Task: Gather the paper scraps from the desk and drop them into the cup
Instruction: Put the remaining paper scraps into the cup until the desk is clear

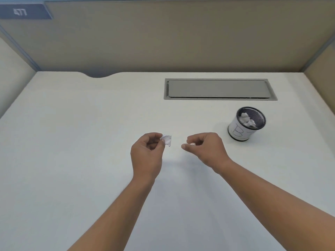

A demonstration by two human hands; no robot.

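Hands both sit over the middle of the white bench [72,142], near each other but not touching. Bare forearms enter from the bottom edge and angle inward.

Left hand [146,151]: back of hand to camera, fingers curled, thumb and fingertips pinching a crumpled white paper scrap [167,139] that sticks out to the right of the hand. Whether it is lifted off the bench, can't tell.

Right hand [204,147]: wrist bent, fingers curled inward, thumb pointing left, pinching a small white paper bit [192,144] that the fingers mostly hide.

Black mesh cup with a white paper wrap marked "B" [237,132] stands upright on the bench, right of and beyond the right hand, apart from it. Crumpled white paper wads [247,120] already lie inside it.

Grey rectangular flap [217,88] is set flush into the bench beyond the cup. Beige partition panel [163,33] runs along the back, grey tag "477" [23,12] at its top left.
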